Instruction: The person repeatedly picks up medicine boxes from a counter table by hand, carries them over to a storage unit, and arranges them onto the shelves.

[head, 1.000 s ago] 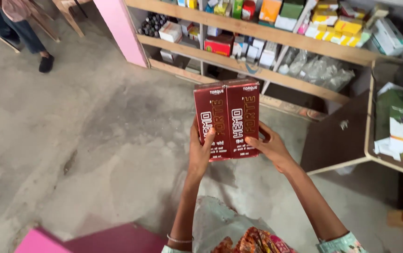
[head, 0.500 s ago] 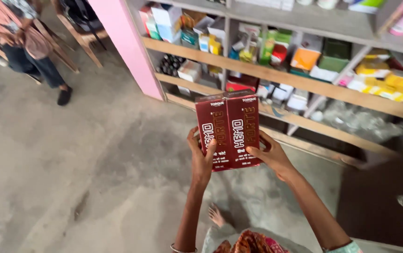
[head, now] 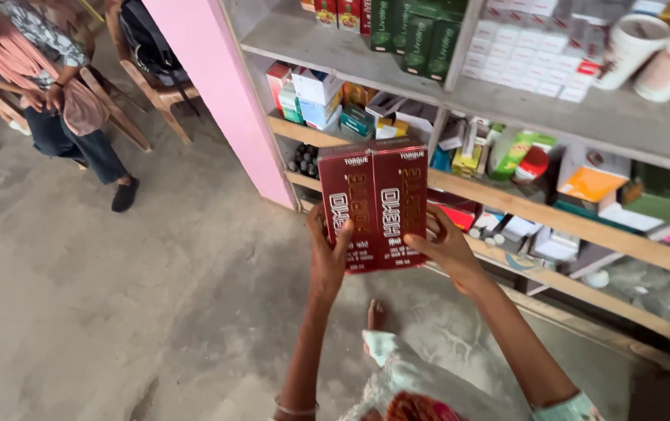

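Two dark red cartons (head: 374, 204) stand upright side by side, pressed together and held up in front of me. My left hand (head: 329, 251) grips the left carton's lower edge, thumb on its front. My right hand (head: 448, 251) clasps the right carton from the side and below. The cartons are level with the wooden shelves (head: 553, 209) ahead, near a row of small boxes on the middle shelf. My bare foot (head: 376, 314) shows on the floor below.
A pink pillar (head: 222, 93) bounds the shelf unit on the left. The shelves are packed with several boxes, green cartons (head: 421, 35) and white tubs (head: 654, 47). A seated person (head: 47, 86) and wooden chairs (head: 156, 86) are at far left. Grey concrete floor (head: 117, 296) spreads below.
Both hands have kept hold of the two cartons while my view has swung up and closer to the shelves; the pink pillar and upper shelf now fill more of the picture.
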